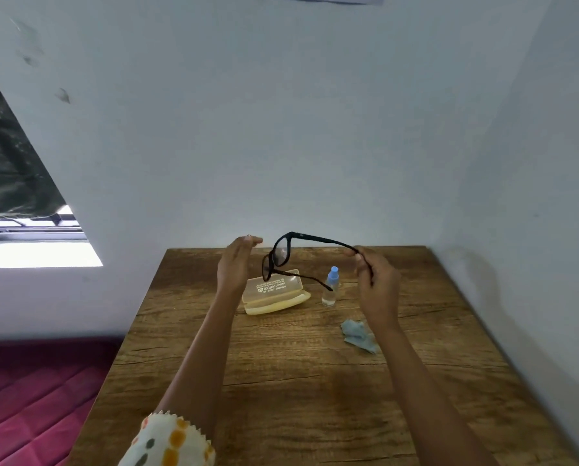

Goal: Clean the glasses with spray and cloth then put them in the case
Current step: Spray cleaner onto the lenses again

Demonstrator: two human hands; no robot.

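- Cream fabric with orange and grey spots, a sleeve (170, 442), covers the person's left upper arm at the near edge of the view; both bare forearms reach forward over a wooden table (281, 398) with dark grain.
- Beside the right wrist, a crumpled pale blue cloth (358, 334) lies on the tabletop, untouched by either hand.
- Farther in, the right hand (377, 284) is raised above the table and pinches the end of one temple arm of the black-framed glasses (283, 253) between thumb and fingers.
- The glasses hang in the air between the two hands, unfolded, with the lenses turned toward the left hand and the second temple arm slanting down in front of the bottle.
- The left hand (236, 264) is held flat and upright just beside the lenses, fingers straight and together, grasping nothing; whether its fingertips touch the frame cannot be told.
- Below the glasses, a pale yellow case (274, 295) rests on the table, its lid printed with small lettering; it appears closed.
- Just to the right of the case stands a small clear spray bottle (331, 287) with a blue cap, upright and apart from the case.
- Behind the table rises a plain pale wall (281, 129); at far left a window (29, 243) lets in bright light, and a dark red quilted surface (29, 398) lies below it.
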